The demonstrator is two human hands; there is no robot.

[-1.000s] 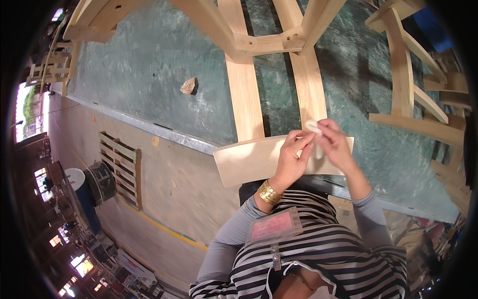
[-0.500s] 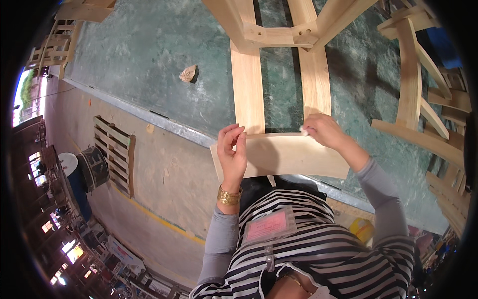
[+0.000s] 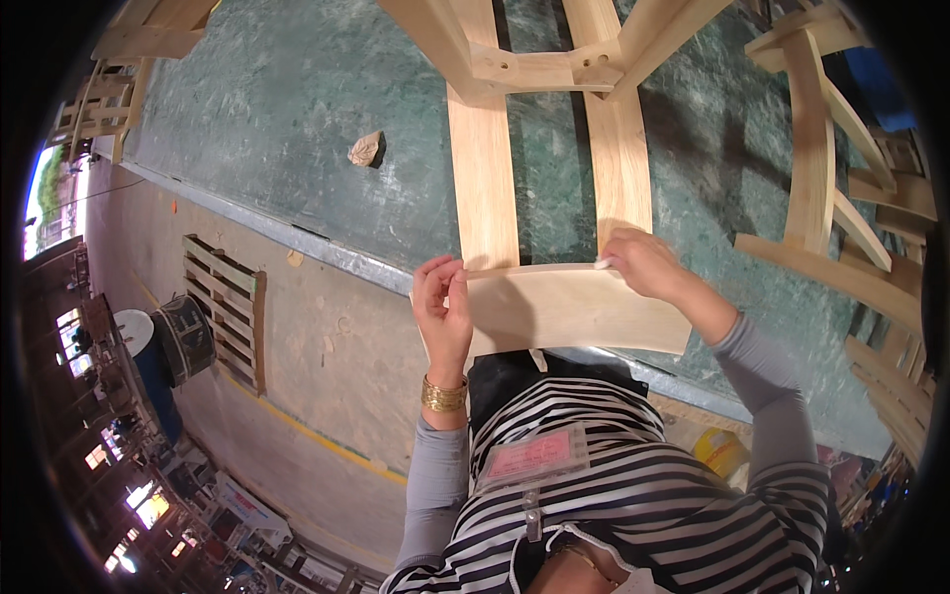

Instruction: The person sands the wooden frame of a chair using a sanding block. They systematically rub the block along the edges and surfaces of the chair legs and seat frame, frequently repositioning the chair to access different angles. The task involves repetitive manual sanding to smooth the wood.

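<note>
A pale curved wooden board (image 3: pixel 584 315) lies crosswise close to my body, at the near ends of two long wooden rails. My left hand (image 3: pixel 441 309) is over the board's left end, fingers bent and drawn together with the thumb near the upper edge. Whatever is between those fingertips, if anything, is hidden. At the board's far edge, toward its right end, my right hand (image 3: pixel 641 261) pinches a small white piece (image 3: pixel 603 264), too small to name. The left rail (image 3: pixel 485 188) and right rail (image 3: pixel 620 148) run away from me under a wooden frame (image 3: pixel 539 72) with drilled holes.
The green worktable (image 3: pixel 287 139) carries a crumpled brown scrap (image 3: pixel 366 148). More curved wooden frames (image 3: pixel 813 148) crowd the right side. Beyond the table's metal edge (image 3: pixel 297 226), a slatted pallet (image 3: pixel 226 312) and a dark drum (image 3: pixel 186 327) stand on the floor.
My left hand has moved left along the board to its end, its fingers drawing closer together. My right hand stays near the same spot with the white piece. The view has shifted slightly.
</note>
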